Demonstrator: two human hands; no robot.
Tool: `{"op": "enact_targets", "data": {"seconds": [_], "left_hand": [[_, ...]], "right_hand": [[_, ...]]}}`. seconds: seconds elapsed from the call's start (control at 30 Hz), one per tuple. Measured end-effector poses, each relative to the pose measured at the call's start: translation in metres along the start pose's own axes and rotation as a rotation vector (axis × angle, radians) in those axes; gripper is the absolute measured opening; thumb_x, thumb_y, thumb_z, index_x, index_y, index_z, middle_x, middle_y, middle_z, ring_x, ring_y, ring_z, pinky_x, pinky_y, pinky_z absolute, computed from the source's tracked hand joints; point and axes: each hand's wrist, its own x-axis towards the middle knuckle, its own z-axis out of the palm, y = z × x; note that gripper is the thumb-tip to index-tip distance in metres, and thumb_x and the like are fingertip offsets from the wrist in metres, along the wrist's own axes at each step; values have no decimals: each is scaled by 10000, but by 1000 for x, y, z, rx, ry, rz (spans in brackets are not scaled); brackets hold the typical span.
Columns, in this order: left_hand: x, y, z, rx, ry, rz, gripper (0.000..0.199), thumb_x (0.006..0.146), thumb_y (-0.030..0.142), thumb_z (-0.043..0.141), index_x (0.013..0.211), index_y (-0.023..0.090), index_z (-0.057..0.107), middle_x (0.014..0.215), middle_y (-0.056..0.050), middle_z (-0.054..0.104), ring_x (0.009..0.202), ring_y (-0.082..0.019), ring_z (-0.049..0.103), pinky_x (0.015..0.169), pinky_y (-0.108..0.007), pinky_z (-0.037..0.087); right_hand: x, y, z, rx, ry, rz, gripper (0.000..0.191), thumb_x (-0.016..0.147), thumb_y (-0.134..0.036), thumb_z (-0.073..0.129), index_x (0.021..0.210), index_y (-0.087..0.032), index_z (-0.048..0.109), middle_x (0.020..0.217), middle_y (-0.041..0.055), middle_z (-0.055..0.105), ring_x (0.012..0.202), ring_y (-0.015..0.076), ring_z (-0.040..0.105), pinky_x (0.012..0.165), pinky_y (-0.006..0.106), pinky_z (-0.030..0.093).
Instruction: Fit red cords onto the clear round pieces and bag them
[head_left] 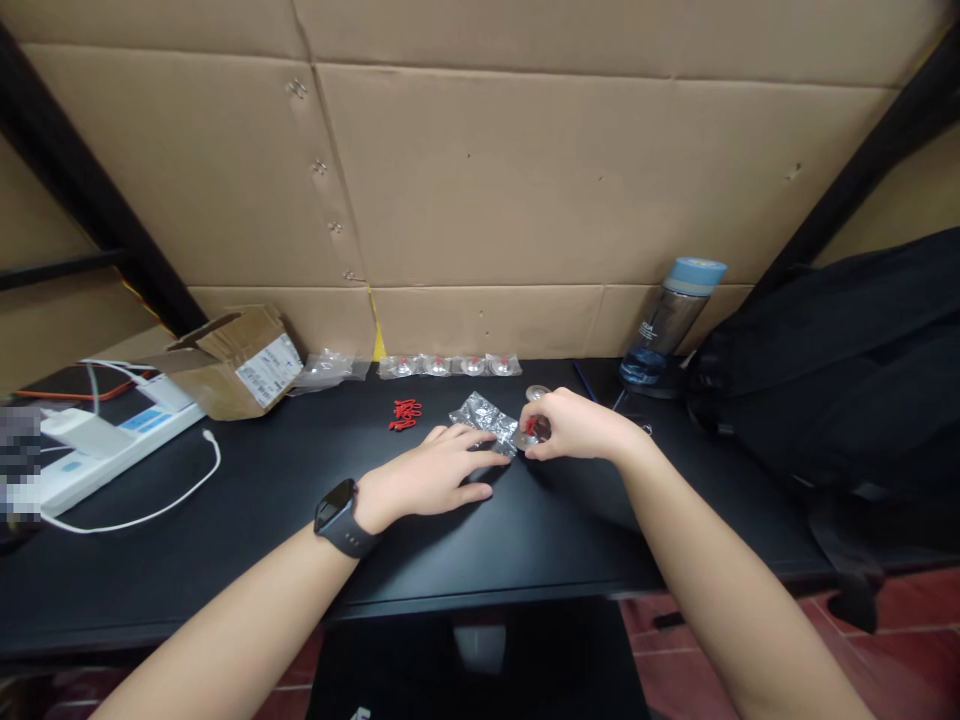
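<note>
A crinkled clear plastic bag (484, 422) lies on the black table, and the spread fingers of my left hand (442, 470) rest on its near edge. To its right, my right hand (577, 425) is closed on a clear round disc (525, 440) with a red piece at its middle, which looks like a suction cup with a hook. Just behind that hand lies another clear disc (537, 393). Several small red hook-like pieces (405, 410) are heaped beyond my left hand. Along the back, bagged discs (472, 366) with red centres stand in a row.
An opened cardboard box (240, 365) and loose clear bags (330, 370) are at the back left. Nearer lies a white power strip (105, 460) with a cable. A water bottle (667, 325) and black backpack (847, 370) stand on the right, before a cardboard wall (525, 190).
</note>
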Motion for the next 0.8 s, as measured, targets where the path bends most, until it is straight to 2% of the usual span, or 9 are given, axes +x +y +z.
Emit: {"op": "enact_targets", "data": {"seconds": [0.13, 0.27, 0.37, 0.5, 0.7, 0.8], "left_hand": [[1, 1, 1, -9, 2, -9, 463, 992, 474, 519, 1452, 423, 505, 1601, -50, 395, 1474, -338, 329, 1137, -552, 329], [1, 0, 3, -28, -14, -35, 469, 990, 486, 518, 1457, 453, 490, 1638, -37, 338, 1517, -369, 247, 1139, -606, 307], [1, -1, 4, -52, -13, -31, 465, 984, 487, 531, 1447, 457, 506, 1631, -38, 354, 1517, -374, 252, 1130, -611, 324], [1, -2, 4, -50, -22, -24, 467, 990, 476, 524, 1455, 448, 501, 1638, -44, 342, 1521, -360, 254, 1136, -599, 325], [1, -2, 2, -67, -36, -28, 470, 986, 471, 536, 1454, 468, 495, 1649, -36, 321, 1518, -359, 267, 1141, -605, 315], [2, -2, 1, -84, -36, -37, 458, 984, 439, 550, 1440, 457, 519, 1654, -35, 309, 1518, -361, 268, 1144, -603, 316]], "right_hand": [[1, 0, 3, -19, -3, 4, 220, 712, -305, 769, 906, -203, 759, 837, 45, 693, 785, 194, 641, 694, 264, 458], [4, -1, 8, 12, -7, -6, 207, 695, -316, 813, 858, -208, 744, 795, 39, 692, 777, 204, 641, 660, 267, 447], [10, -2, 15, 42, 33, -15, 229, 693, -330, 844, 854, -210, 734, 769, 33, 691, 748, 201, 637, 639, 268, 432], [15, -3, 21, 65, 114, -36, 231, 690, -286, 867, 853, -191, 733, 753, 29, 687, 720, 183, 644, 686, 271, 444], [14, 4, 17, 314, 2, -72, 226, 761, -139, 760, 978, -191, 728, 876, 21, 720, 701, 137, 678, 650, 231, 467], [17, 10, 20, 202, 85, -94, 240, 740, -181, 801, 966, -207, 728, 874, 9, 711, 734, 144, 654, 685, 244, 454]]}}
